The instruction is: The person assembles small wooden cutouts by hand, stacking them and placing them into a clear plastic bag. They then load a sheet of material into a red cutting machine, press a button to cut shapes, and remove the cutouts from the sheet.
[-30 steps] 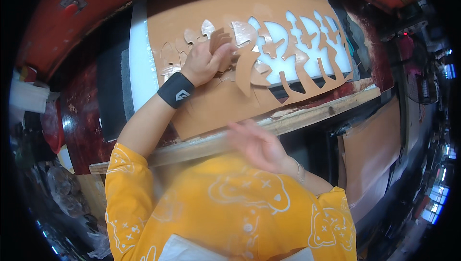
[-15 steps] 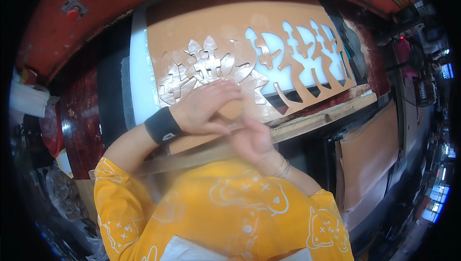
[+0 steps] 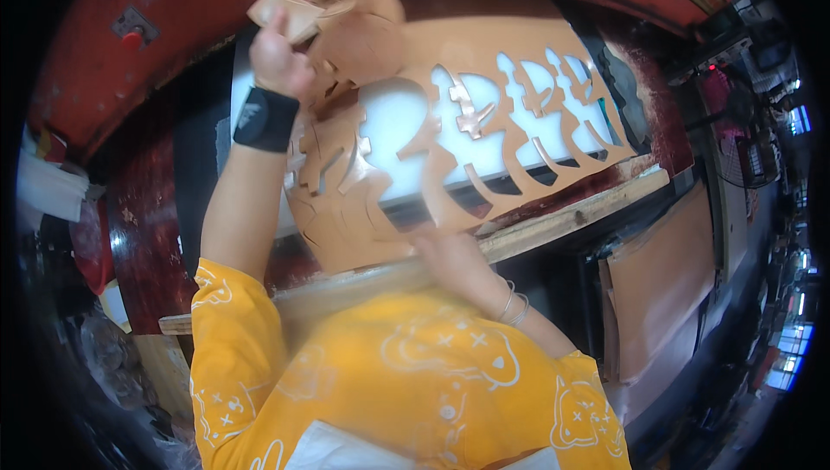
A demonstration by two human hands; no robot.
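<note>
My left hand, with a black band on its wrist, is raised at the far left of the tan sheet. Its fingers are closed on a bunch of tan cut-out pieces, some smeared by motion. The sheet looks like leather and has a row of shaped holes showing white beneath. Several cut shapes still lie in the sheet's left part. At the near edge of the sheet rests my right hand, bracelets on its wrist; its fingers are blurred, and whether they grip the edge is unclear.
A wooden bar runs along the near side of the work surface. Beyond the sheet stands a red machine frame with a red push button. More tan sheets lean at the right.
My left hand has moved from the sheet's middle up to the far left, lifting cut pieces and uncovering a large hole. My right hand has shifted slightly down along the near edge.
</note>
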